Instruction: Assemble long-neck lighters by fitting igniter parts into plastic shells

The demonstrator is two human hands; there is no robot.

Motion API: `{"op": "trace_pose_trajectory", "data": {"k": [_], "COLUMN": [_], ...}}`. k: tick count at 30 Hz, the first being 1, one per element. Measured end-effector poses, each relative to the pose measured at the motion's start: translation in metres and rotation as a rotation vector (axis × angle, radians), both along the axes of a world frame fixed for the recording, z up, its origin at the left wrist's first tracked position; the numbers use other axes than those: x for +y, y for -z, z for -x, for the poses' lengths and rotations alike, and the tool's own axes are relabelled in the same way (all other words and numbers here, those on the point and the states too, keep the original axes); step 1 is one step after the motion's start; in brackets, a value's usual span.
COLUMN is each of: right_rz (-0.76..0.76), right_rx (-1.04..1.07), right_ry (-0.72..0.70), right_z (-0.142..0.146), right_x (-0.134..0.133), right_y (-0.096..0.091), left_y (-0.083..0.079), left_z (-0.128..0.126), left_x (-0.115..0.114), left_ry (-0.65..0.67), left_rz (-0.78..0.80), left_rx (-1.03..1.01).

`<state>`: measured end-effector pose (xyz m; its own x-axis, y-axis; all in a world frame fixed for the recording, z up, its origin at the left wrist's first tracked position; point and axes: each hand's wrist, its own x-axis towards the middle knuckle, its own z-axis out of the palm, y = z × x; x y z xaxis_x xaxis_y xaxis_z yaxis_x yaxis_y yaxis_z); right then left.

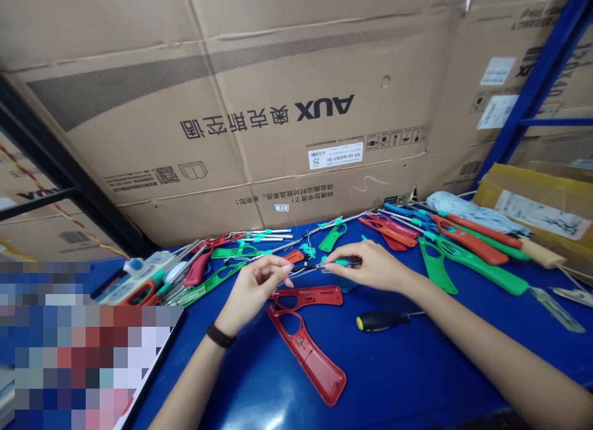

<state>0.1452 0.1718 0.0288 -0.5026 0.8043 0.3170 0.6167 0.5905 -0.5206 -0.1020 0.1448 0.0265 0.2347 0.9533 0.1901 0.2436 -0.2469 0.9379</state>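
Observation:
My left hand (256,288) pinches a thin dark wire-like part just above a red plastic lighter shell (306,343) that lies open on the blue table (407,368). My right hand (373,266) grips a small teal and metal inner assembly (336,264), its fingers curled round it. The two hands hold the ends of the same slim piece between them. A screwdriver (382,320) with a black and yellow handle lies on the table below my right forearm.
Red and green lighter shells (467,257) and metal tubes (273,235) are scattered along the table's back edge. Large cardboard boxes (296,121) stand close behind. A yellow-brown box (542,214) sits at the right, a blue shelf post (532,84) above it.

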Motion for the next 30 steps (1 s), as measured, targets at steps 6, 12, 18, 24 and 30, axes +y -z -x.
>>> {"op": "trace_pose_trajectory", "data": {"k": [6, 12, 18, 24, 30], "right_rz": [0.042, 0.082, 0.098, 0.017, -0.111], "right_rx": [0.000, 0.009, 0.011, -0.010, -0.061], "right_ry": [-0.047, -0.075, -0.097, -0.178, -0.137], "right_z": [0.000, 0.000, 0.002, 0.007, 0.014], "right_x": [-0.002, -0.001, -0.002, -0.008, -0.015], "right_y": [-0.001, 0.002, 0.003, 0.001, 0.005], "left_y": [0.000, -0.002, 0.001, 0.007, 0.010], "left_z": [0.001, 0.003, 0.002, -0.001, -0.008], "left_x": [0.000, -0.003, -0.003, -0.003, -0.004], "left_ry": [-0.035, 0.043, -0.007, 0.040, 0.075], "left_rz": [-0.105, -0.090, -0.248, -0.233, -0.261], "left_rx": [0.098, 0.173, 0.260, 0.286, 0.245]}}
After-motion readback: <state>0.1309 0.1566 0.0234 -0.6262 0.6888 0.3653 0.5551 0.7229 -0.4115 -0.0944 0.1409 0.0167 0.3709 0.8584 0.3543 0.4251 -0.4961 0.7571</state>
